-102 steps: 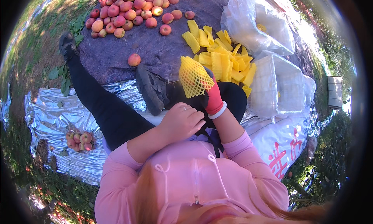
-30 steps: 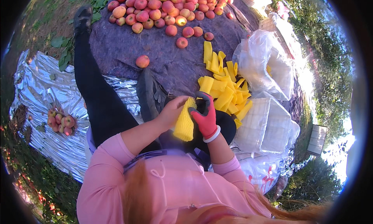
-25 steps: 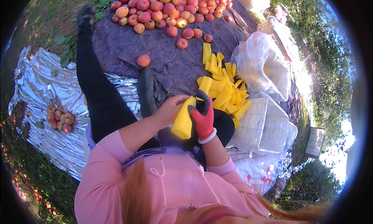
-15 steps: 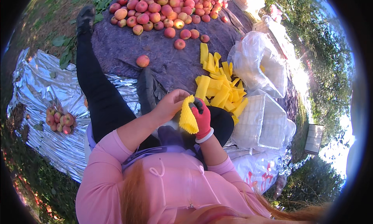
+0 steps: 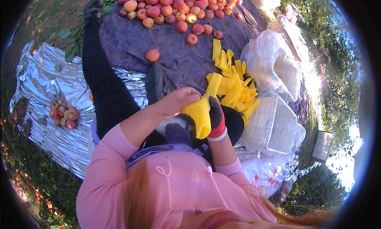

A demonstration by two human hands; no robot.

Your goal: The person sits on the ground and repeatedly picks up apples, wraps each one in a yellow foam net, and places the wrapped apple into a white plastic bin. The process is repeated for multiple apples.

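Note:
A yellow foam net sleeve (image 5: 199, 114) is held in front of my lap between both hands. My left hand (image 5: 179, 101), bare, is closed with its thumb and fingers pinching the sleeve's upper left edge. On the other side my right hand (image 5: 217, 118), in a red and black glove, grips the sleeve, its fingertips partly behind the netting. Whether anything is inside the sleeve is hidden. Just beyond my right hand lies a heap of yellow foam net sleeves (image 5: 238, 95). One lone apple (image 5: 152, 55) rests on the dark cloth ahead.
A large pile of red apples (image 5: 178, 8) covers the far part of the dark cloth (image 5: 123, 42). White crates (image 5: 260, 124) with clear plastic liners stand at right. Silver foil (image 5: 43, 82) spreads at left, with a clear bag of apples (image 5: 63, 117) on it.
The sleeve is spread wider and hangs a little further right. My right hand has turned, showing more of the glove's black part. The whole view has shifted slightly.

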